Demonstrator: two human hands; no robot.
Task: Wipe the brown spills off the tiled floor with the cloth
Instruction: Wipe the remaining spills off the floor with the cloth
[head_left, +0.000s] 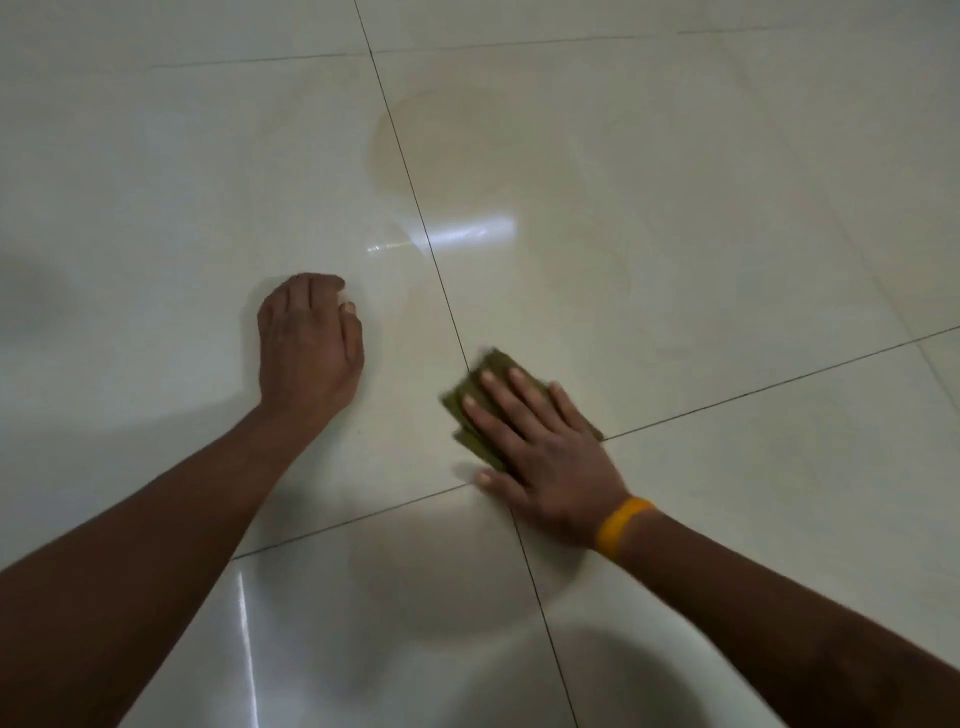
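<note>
A folded olive-green cloth (475, 387) lies flat on the pale tiled floor (727, 260), near where the dark grout lines cross. My right hand (540, 452) presses down on it with fingers spread, covering most of it; the wrist wears a yellow band. To the left, my left hand (309, 343) rests on the floor with fingers curled under, holding nothing. A faint brownish wet film (447, 150) spreads over the tiles farther ahead, across a grout line. The cloth's edges look blurred.
Glossy cream tiles with dark grout lines fill the whole view. A bright light glare (467, 234) sits on the wet patch. Dark shadows fall at the bottom centre and at the left edge.
</note>
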